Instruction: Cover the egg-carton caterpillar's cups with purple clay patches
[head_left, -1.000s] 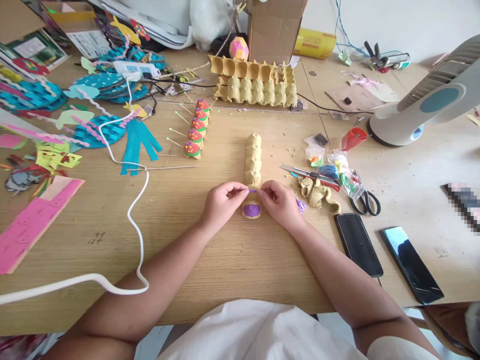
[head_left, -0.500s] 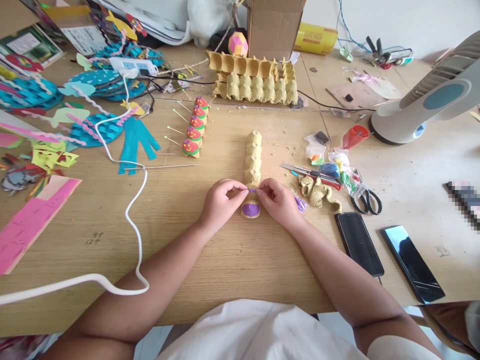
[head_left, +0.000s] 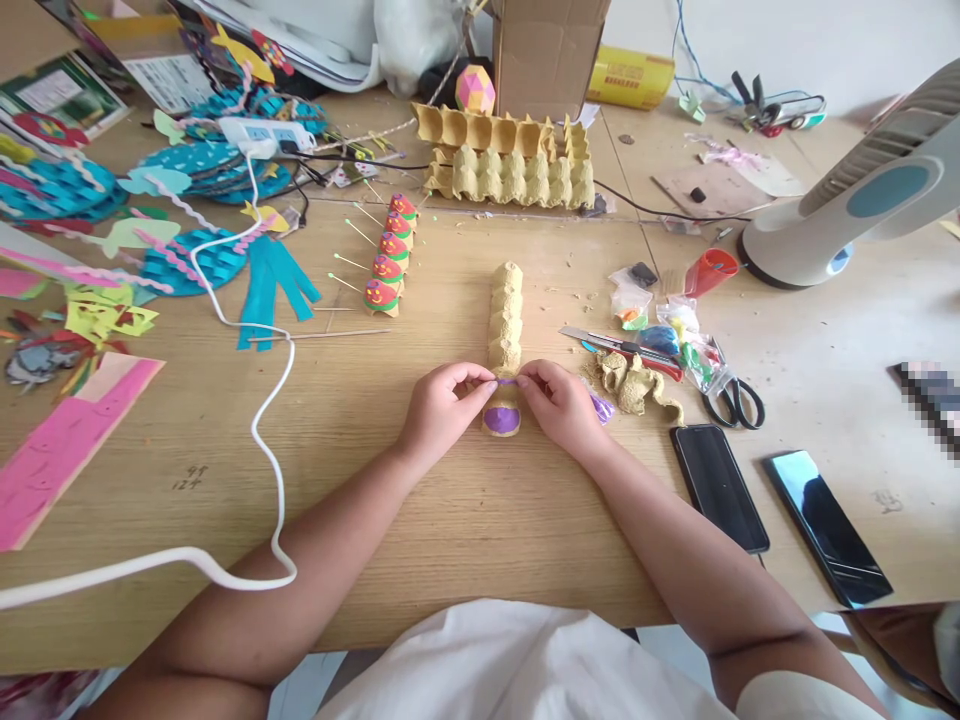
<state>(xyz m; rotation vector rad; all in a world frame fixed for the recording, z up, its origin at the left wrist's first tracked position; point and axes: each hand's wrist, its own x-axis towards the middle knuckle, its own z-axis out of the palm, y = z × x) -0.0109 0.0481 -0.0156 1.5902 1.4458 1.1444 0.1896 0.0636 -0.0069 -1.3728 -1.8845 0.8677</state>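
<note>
Between my two hands stretches a thin strip of purple clay point(head_left: 508, 380), held above the near end of an egg-carton strip point(head_left: 507, 310). My left hand point(head_left: 450, 400) pinches its left end with thumb and forefinger. The other end is pinched the same way by my right hand point(head_left: 556, 400). Purple clay point(head_left: 502, 420) covers the front of the nearest bump of the carton strip, which lies lengthwise away from me. Beside my right hand lies a small bag of purple clay point(head_left: 601, 404), partly hidden behind it.
A painted egg-carton caterpillar point(head_left: 388, 262) lies at back left. Right of my hands are a utility knife point(head_left: 637, 352), torn carton scraps point(head_left: 634, 385), scissors point(head_left: 735, 403) and two phones point(head_left: 720, 488). A white cable point(head_left: 276, 450) crosses the left side. Egg cartons point(head_left: 517, 178) stand behind.
The purple strip looks a little thinner and longer between my fingertips. My hands stay almost where they were.
</note>
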